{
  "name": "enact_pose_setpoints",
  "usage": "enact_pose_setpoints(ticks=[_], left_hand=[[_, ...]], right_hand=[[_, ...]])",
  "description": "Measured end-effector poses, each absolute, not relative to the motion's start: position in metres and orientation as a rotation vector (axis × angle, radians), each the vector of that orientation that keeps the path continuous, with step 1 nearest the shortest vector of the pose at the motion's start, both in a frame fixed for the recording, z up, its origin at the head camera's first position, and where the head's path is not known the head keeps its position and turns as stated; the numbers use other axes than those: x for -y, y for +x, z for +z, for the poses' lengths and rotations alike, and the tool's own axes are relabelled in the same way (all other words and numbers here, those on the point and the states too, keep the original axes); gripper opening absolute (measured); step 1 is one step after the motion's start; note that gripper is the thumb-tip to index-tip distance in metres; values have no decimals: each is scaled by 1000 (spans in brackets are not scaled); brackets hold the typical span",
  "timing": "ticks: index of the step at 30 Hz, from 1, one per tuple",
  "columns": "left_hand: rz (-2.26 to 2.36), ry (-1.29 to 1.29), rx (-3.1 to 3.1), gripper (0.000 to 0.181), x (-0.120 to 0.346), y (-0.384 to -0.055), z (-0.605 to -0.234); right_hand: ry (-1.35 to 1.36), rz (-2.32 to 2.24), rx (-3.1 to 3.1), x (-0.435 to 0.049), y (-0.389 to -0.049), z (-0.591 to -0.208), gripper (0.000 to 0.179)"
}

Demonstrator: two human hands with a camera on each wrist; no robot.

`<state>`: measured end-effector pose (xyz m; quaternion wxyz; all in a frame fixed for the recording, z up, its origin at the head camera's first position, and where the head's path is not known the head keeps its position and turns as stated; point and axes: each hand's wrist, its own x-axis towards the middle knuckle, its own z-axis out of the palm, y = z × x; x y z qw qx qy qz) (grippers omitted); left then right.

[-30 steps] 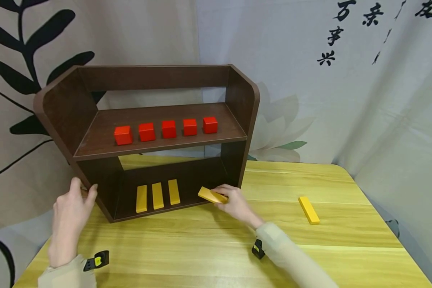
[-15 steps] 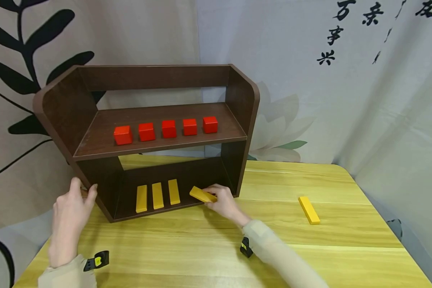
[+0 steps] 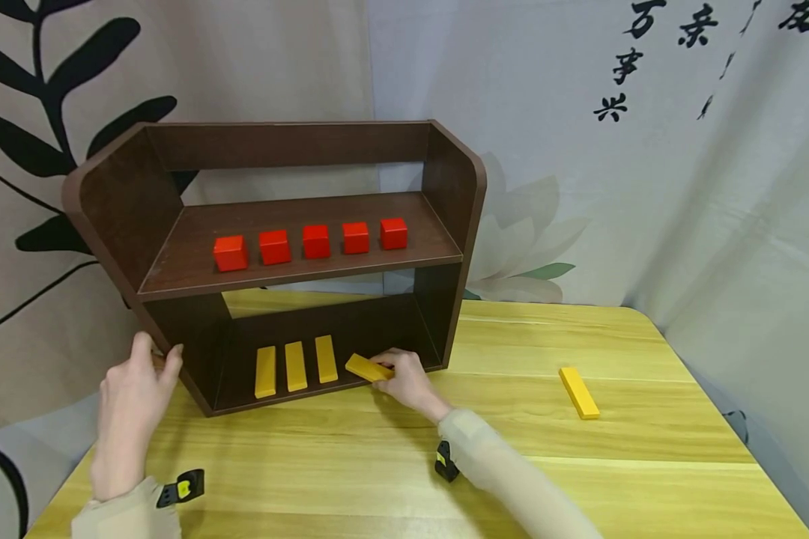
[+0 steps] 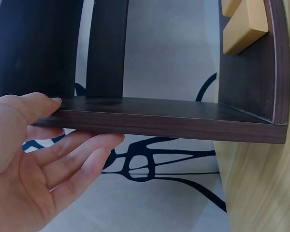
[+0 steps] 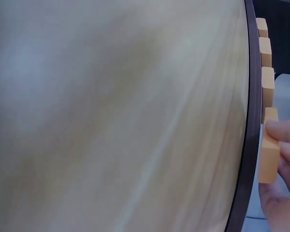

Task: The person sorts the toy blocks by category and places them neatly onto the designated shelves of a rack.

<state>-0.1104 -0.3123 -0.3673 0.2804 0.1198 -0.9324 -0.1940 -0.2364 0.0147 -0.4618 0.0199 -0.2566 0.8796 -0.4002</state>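
Observation:
My right hand (image 3: 407, 385) pinches a yellow rectangular block (image 3: 366, 367) at the front of the lower level of a dark brown wooden shelf (image 3: 290, 146). The block lies slanted, its far end pointing left. To its left, three matching yellow blocks (image 3: 295, 367) lie in a row on that level. In the right wrist view, thumb and fingers hold the block (image 5: 268, 162) beside the row. My left hand (image 3: 131, 412) holds the shelf's left side panel; in the left wrist view the thumb is on the panel's inner face and the fingers (image 4: 87, 159) are on its outer side.
Several red cubes (image 3: 316, 242) stand in a row on the upper level. Another yellow block (image 3: 578, 393) lies on the wooden table (image 3: 512, 442) to the right. Behind the table hangs a printed curtain (image 3: 546, 150).
My right hand has moved left with the yellow block, from near the shelf's right side toward the row of yellow blocks. The left hand has stayed in place.

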Motion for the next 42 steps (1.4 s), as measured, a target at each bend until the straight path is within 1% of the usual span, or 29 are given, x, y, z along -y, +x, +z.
enact_pose_setpoints(ticks=[6, 9, 12, 20, 23, 27, 31, 37, 42], left_hand=[[-524, 315, 2497, 25, 312, -111, -366], [-528, 319, 2499, 25, 312, -112, -366], [-532, 320, 2507, 25, 312, -111, -366], [-536, 330, 2515, 26, 313, -111, -367], [-533, 329, 2509, 25, 313, -111, -368], [-526, 324, 2498, 25, 314, -112, -369], [-527, 325, 2500, 26, 315, -111, -369], [-531, 314, 2496, 25, 315, -111, -368], [-538, 318, 2506, 26, 314, -111, -369]], right_hand=[[-749, -1240, -2721, -12, -240, -465, 36], [-792, -1183, -2725, -13, -239, -464, 37], [-947, -1021, -2756, -18, -237, -461, 40], [-1604, -335, -2838, -48, -229, -458, 47], [-1719, -108, -2853, -57, -226, -457, 50], [-1686, 65, -2851, -62, -221, -455, 55], [-1557, 131, -2861, -55, -214, -454, 58], [-1344, 145, -2906, -30, -201, -455, 66], [-1311, 87, -2890, -18, -197, -457, 69]])
